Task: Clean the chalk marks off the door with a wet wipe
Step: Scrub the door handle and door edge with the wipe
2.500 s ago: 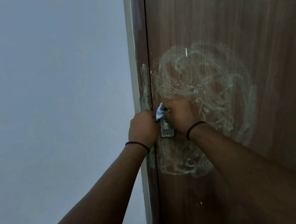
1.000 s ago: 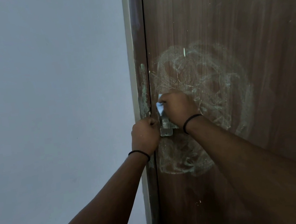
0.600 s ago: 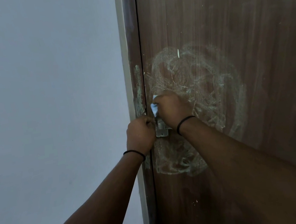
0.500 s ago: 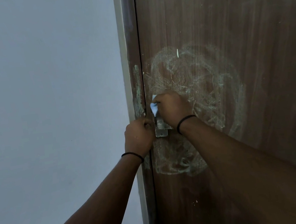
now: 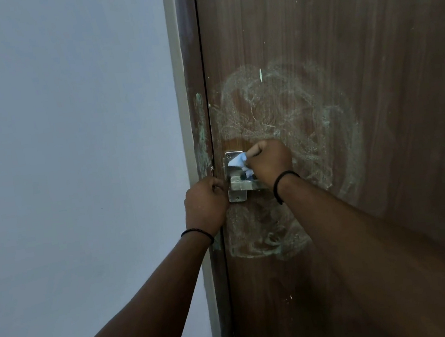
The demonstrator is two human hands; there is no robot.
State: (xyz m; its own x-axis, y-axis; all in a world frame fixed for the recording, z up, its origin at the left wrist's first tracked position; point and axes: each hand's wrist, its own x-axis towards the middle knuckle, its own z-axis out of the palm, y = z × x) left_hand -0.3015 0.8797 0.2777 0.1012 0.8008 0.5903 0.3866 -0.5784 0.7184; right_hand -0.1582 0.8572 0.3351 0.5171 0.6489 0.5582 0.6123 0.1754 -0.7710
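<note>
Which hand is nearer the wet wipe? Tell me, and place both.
Right. The right hand grips the wet wipe against the metal handle plate; the left hand sits lower left at the door edge, apart from it.

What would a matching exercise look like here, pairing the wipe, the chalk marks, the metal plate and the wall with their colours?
Things:
1. wet wipe
2. chalk marks
3. metal plate
4. wall

Descriptions:
A. pale grey-blue, plain
B. silvery, with screws
C. light blue, crumpled in the right hand
D. whitish-green, smeared on the brown door

Pairs: 1-C, 2-D, 3-B, 4-A
</note>
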